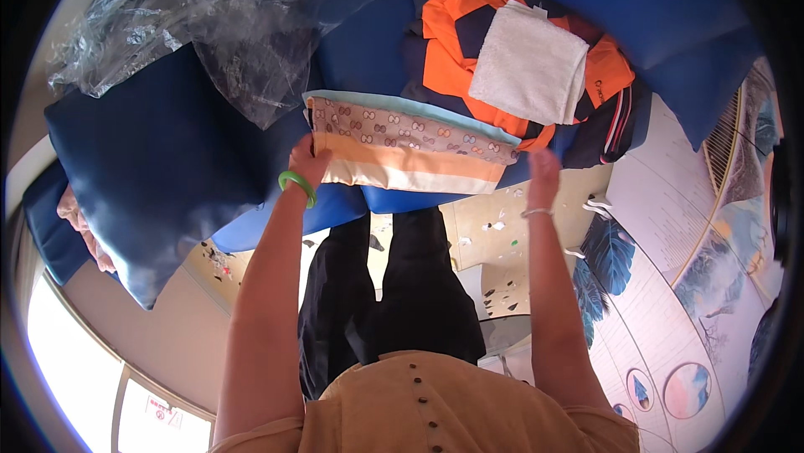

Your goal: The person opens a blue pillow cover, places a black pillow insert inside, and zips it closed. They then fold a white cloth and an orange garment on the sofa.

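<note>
A folded piece of cloth [410, 147], with a bow-patterned brown band, orange and cream strips and a pale blue edge, stretches across the front of the blue seat. Its left end is gripped by my left hand [311, 162], which wears a green bangle; the fingertips are partly hidden behind the fabric. My right hand [544, 178], with a thin bracelet at the wrist, is raised just beside the cloth's right end. A small gap shows between that hand and the fabric. Its fingers look stretched out, somewhat blurred, and nothing shows in them.
Behind the cloth, a folded white towel [529, 64] lies on an orange and dark jacket [448, 34]. Clear plastic wrapping [226, 26] spreads over the back left, above a dark blue cushion [151, 160]. Pink fabric [84, 227] peeks out under the cushion. Patterned panels [653, 260] stand at the right.
</note>
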Demonstrator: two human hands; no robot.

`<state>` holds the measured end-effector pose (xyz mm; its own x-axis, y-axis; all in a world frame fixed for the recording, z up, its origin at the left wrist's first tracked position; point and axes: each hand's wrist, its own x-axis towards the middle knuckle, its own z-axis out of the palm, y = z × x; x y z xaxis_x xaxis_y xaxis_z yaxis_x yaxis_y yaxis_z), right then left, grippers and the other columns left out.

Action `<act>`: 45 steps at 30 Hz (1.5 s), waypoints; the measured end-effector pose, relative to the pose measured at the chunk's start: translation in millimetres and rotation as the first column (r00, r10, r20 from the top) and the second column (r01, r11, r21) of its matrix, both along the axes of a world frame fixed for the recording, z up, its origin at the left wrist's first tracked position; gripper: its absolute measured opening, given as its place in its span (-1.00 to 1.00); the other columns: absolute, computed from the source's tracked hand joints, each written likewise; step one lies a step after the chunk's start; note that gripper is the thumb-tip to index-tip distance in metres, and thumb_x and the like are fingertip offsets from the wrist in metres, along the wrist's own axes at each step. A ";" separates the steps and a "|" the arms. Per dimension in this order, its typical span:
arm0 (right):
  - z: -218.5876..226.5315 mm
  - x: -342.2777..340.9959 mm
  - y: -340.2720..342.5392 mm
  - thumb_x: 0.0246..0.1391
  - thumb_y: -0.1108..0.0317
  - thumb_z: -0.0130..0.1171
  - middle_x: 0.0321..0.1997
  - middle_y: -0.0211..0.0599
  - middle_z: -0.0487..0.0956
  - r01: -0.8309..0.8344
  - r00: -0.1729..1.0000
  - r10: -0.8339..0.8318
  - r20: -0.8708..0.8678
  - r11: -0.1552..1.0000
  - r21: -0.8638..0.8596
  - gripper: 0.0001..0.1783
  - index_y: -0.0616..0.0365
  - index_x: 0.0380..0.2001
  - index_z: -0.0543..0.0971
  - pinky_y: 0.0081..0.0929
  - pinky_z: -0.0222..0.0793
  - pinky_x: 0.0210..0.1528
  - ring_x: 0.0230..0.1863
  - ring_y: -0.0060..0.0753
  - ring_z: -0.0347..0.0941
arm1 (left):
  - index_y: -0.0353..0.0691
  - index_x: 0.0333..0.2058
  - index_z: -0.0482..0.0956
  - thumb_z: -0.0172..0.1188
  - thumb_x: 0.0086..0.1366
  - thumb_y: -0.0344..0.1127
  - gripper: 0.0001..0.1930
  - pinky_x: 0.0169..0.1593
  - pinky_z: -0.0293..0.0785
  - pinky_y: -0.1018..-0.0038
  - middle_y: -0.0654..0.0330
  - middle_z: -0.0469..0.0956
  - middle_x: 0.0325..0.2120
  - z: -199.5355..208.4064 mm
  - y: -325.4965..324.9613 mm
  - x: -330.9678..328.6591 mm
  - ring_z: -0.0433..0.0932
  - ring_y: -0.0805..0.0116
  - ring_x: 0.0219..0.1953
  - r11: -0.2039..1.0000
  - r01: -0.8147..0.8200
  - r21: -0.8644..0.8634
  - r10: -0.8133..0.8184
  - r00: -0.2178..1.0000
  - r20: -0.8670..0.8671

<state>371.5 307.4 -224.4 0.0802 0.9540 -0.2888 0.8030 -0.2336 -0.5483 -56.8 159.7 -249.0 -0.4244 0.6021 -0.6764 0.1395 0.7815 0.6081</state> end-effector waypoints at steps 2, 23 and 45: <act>-0.2 -24.4 -45.8 0.07 0.27 0.29 -0.29 -0.34 0.58 0.145 0.957 -0.153 -0.247 0.988 -0.049 -0.70 0.13 -0.17 0.49 -0.54 0.42 -0.16 -0.26 -0.48 0.51 | -0.34 -0.19 0.55 0.13 0.08 -0.37 -0.71 -0.16 0.51 0.34 -0.04 0.63 -0.31 14.8 3.6 10.2 0.64 0.10 -0.25 0.999 -0.023 0.039 0.024 0.999 -0.039; -47.6 -3.5 -43.1 -0.14 0.22 0.46 -0.13 -0.29 0.56 0.165 0.866 -0.300 -0.399 0.926 -0.338 -0.42 0.26 -0.09 0.47 -0.50 0.40 -0.06 -0.12 -0.43 0.49 | -0.29 0.08 0.29 0.38 0.00 -0.26 -0.32 0.14 0.29 0.22 0.00 0.37 -0.04 -15.6 46.0 174.4 0.29 -0.01 0.08 0.988 0.098 0.123 -0.084 0.991 -0.108; 30.2 -108.0 -13.5 0.02 0.32 0.33 -0.10 -0.26 0.47 0.401 0.851 -0.337 -0.402 0.913 0.083 -0.58 0.21 -0.09 0.42 -0.48 0.36 -0.01 -0.09 -0.44 0.42 | -0.22 0.22 0.22 0.33 0.02 -0.25 -0.23 0.28 0.15 0.14 -0.13 0.12 0.24 1.2 5.7 66.7 0.12 -0.16 0.27 0.807 0.492 -0.326 -0.582 0.757 -0.297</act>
<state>263.4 293.8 -194.2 0.3526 0.9103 -0.2169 0.4044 -0.3573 -0.8419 9.9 165.4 -247.8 -0.3152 0.6650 -0.6771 0.7515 0.6106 0.2498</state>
